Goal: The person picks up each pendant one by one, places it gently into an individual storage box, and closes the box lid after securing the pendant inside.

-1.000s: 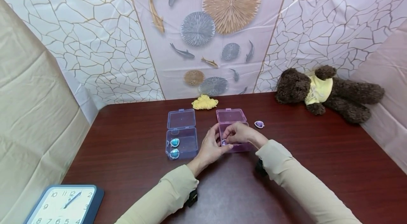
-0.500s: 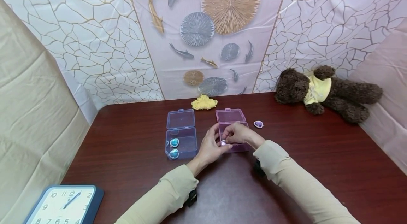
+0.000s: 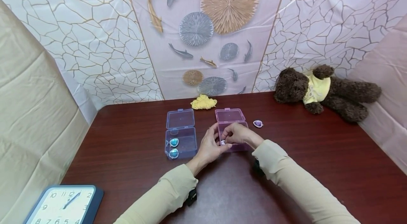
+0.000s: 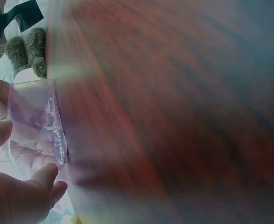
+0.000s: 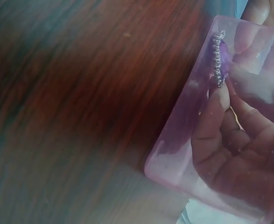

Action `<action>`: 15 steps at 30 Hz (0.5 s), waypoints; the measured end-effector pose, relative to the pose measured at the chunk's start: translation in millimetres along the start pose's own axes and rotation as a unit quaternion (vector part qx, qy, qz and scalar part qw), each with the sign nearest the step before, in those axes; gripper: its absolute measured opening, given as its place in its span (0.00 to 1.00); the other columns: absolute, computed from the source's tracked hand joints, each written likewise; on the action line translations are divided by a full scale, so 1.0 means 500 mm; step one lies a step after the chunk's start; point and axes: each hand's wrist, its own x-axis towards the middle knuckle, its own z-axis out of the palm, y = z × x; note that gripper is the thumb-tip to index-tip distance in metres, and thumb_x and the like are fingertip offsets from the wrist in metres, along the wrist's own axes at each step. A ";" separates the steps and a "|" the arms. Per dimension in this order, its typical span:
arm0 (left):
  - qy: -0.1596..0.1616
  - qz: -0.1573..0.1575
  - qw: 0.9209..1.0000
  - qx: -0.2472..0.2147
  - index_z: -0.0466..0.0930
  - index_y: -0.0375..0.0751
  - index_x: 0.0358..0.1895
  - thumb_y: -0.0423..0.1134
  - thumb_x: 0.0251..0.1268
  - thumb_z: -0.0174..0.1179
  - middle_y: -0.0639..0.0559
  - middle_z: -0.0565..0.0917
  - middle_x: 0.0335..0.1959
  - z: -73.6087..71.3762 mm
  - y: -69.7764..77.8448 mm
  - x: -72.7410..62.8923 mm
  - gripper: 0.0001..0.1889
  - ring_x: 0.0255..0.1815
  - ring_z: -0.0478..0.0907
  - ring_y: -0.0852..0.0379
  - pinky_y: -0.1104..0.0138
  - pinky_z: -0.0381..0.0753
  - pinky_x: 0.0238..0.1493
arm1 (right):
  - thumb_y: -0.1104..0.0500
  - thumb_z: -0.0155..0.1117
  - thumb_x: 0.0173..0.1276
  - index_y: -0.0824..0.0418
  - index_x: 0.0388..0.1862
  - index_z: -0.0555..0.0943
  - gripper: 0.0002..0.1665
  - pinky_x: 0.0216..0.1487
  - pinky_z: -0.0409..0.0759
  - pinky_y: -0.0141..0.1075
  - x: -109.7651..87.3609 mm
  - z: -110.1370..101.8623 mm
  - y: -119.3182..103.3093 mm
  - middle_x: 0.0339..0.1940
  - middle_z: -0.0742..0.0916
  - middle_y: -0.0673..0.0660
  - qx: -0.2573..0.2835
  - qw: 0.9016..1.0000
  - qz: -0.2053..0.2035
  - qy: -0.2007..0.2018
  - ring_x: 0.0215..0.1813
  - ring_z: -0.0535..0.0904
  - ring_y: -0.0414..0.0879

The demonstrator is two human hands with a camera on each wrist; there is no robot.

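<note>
In the head view, my left hand (image 3: 210,148) holds the front left corner of an open pink plastic box (image 3: 235,148), thumb at the front and fingers along the side. Inside the box, the thumb and forefinger of my right hand (image 3: 238,134) pinch a purple gem pendant with a silvery beaded edge (image 5: 218,60). Through the clear wall in the right wrist view, the pendant stands on edge near the box's bottom. The left wrist view also shows its beaded edge behind the pink wall, by a left fingertip (image 4: 47,172).
A blue plastic box (image 3: 187,142) with two turquoise gem pendants (image 3: 173,148) lies open on the left. Another purple gem pendant (image 3: 258,124) lies right of the pink box. Behind are yellow yarn (image 3: 204,102) and a brown teddy bear (image 3: 313,89). A clock (image 3: 63,204) sits front left.
Both hands stay at the pink box. The pendant between my right fingers has tilted slightly, its visible part now looking whiter than a second ago.
</note>
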 end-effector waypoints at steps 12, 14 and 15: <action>0.004 0.005 1.000 0.008 0.53 0.29 0.70 0.24 0.49 0.67 0.30 0.58 0.66 0.004 -0.075 0.033 0.43 0.64 0.66 0.35 0.53 0.76 0.59 | 0.76 0.59 0.51 0.74 0.30 0.81 0.07 0.24 0.68 0.23 -0.001 0.002 -0.002 0.23 0.84 0.63 0.005 1.000 0.001 0.004 0.23 0.71 0.37; 0.004 0.003 1.000 0.015 0.53 0.30 0.70 0.25 0.49 0.67 0.31 0.59 0.67 0.004 -0.078 0.034 0.43 0.64 0.66 0.36 0.55 0.76 0.58 | 0.76 0.59 0.51 0.74 0.30 0.82 0.07 0.24 0.68 0.23 -0.002 0.002 -0.002 0.23 0.84 0.61 0.008 1.000 0.001 0.004 0.23 0.70 0.36; 0.004 0.002 1.000 0.019 0.53 0.30 0.69 0.25 0.49 0.67 0.32 0.59 0.67 0.004 -0.079 0.034 0.43 0.64 0.67 0.37 0.56 0.77 0.58 | 0.76 0.59 0.51 0.75 0.30 0.82 0.07 0.24 0.69 0.23 -0.002 0.002 -0.002 0.22 0.84 0.61 0.009 1.000 -0.002 0.003 0.23 0.70 0.35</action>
